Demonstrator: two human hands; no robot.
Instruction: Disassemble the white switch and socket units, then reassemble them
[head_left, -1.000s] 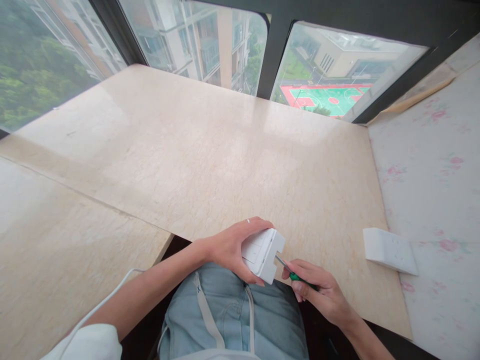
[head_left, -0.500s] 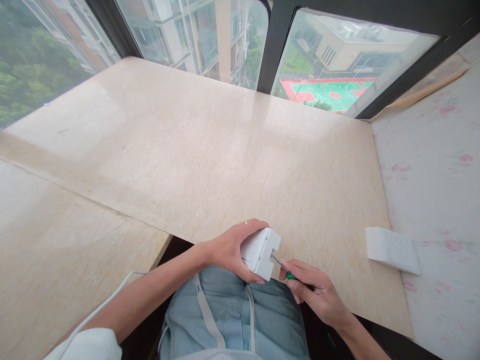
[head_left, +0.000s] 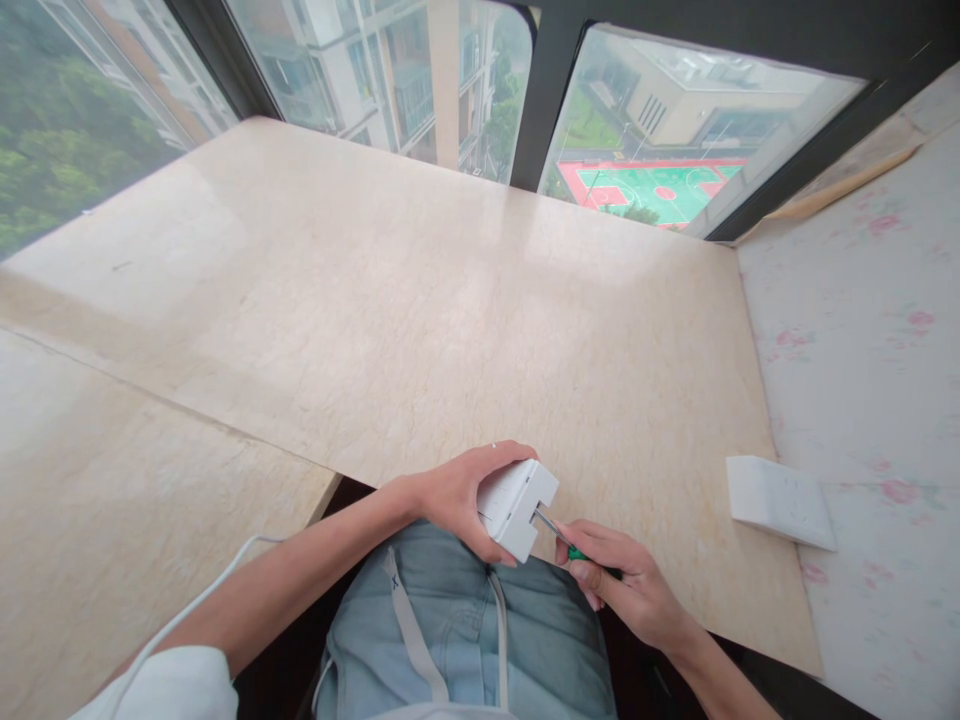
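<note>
My left hand (head_left: 454,495) is wrapped around a white plastic switch block (head_left: 516,506) with a notch in its right side, held over my lap at the near edge of the marble sill (head_left: 420,300). My right hand (head_left: 626,590) pinches a small green-handled screwdriver (head_left: 574,549). Its metal tip is inside the notch of the block. A thin ring shows on a finger of the left hand.
A second white block (head_left: 780,500) lies at the right, where the sill meets a floral-patterned surface (head_left: 862,330). Windows run along the far side of the sill. A white cable (head_left: 187,615) runs along my left arm. Light-blue jeans (head_left: 465,640) fill the bottom centre.
Both hands and the block have drifted slightly left and up; the screwdriver tip stays in the notch. Otherwise only the camera view shifted a little.
</note>
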